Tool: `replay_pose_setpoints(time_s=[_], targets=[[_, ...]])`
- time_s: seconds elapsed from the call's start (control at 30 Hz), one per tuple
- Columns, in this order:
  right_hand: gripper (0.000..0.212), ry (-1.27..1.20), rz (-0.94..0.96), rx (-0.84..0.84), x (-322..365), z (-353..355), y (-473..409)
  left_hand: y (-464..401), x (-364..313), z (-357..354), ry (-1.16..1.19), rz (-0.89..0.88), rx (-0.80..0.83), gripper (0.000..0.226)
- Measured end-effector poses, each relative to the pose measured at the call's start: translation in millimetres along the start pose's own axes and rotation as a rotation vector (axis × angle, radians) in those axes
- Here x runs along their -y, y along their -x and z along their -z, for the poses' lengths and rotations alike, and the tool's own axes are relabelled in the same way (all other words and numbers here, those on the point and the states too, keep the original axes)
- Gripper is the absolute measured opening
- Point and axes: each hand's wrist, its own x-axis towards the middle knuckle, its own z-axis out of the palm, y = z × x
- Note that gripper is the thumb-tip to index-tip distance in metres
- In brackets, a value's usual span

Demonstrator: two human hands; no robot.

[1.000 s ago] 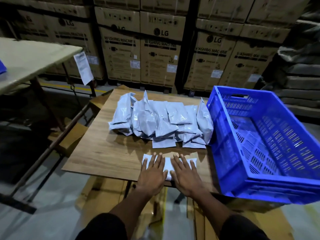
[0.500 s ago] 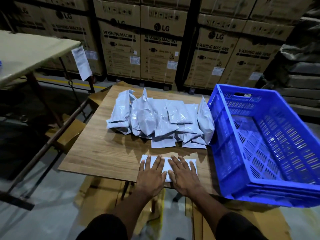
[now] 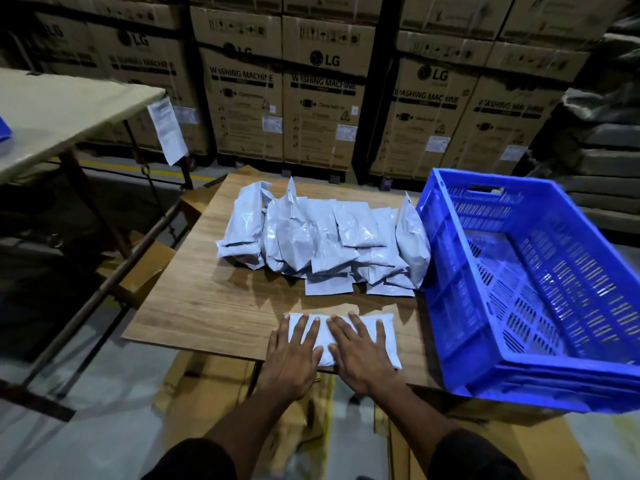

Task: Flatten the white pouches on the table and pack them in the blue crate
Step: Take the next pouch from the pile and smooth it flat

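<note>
One white pouch (image 3: 387, 336) lies flat at the front edge of the wooden table (image 3: 207, 299). My left hand (image 3: 292, 358) and my right hand (image 3: 360, 355) press on it side by side, palms down, fingers straight and spread. Behind it a heap of several white pouches (image 3: 322, 237) fills the middle of the table. The blue crate (image 3: 460, 299) stands at the table's right side, tilted, with nothing visible inside it. One pouch (image 3: 412, 240) at the heap's right end leans next to the crate wall.
Stacked cardboard washing-machine boxes (image 3: 322, 98) form a wall behind the table. A beige table (image 3: 62, 109) with a hanging paper sheet (image 3: 168, 129) stands at the left. Flattened cardboard (image 3: 207, 393) lies on the floor under the table's front edge.
Both hands stay flat on the pouch. The right hand has slid a little rightward across it, and more of the pouch shows beyond its fingers.
</note>
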Motion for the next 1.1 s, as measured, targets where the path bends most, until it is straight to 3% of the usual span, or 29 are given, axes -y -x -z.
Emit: replay_pose_setpoints(time_s=[0.17, 0.3, 0.47, 0.7, 0.83, 0.9, 1.0, 1.1], targets=[[0.077, -0.073, 0.006, 0.06, -7.5, 5.1, -6.9, -1.0, 0.5, 5.1, -0.013, 0.032, 0.046, 0.058], [0.069, -0.043, -0.017, 0.017, -25.0, -2.1, 5.0, -1.5, 1.2, 2.3, -0.021, 0.074, 0.092, 0.058], [0.061, -0.063, -0.046, -0.052, -24.0, -11.0, 9.6, 1.6, 4.2, -0.1, -0.059, 0.048, 0.026, 0.06], [0.058, -0.083, -0.098, -0.011, -19.1, -3.8, 6.2, -5.2, -7.2, 1.3, -0.014, 0.048, 0.031, 0.061], [0.061, -0.081, -0.096, 0.016, -20.0, 0.5, 3.8, -11.2, -28.2, 20.1, -0.023, -0.056, 0.007, 0.083], [0.066, -0.06, -0.104, 0.016, -19.1, 3.0, 1.9, -14.6, -35.1, 21.5, 0.068, -0.01, 0.076, 0.089], [0.067, -0.1, -0.092, 0.024, -18.2, 7.5, -0.8, -17.8, -33.9, 12.8, 0.041, 0.02, 0.074, 0.067], [0.059, -0.141, -0.101, 0.026, -22.6, 5.4, 2.4, -14.5, -25.8, 7.7, 0.052, 0.02, -0.008, 0.066]])
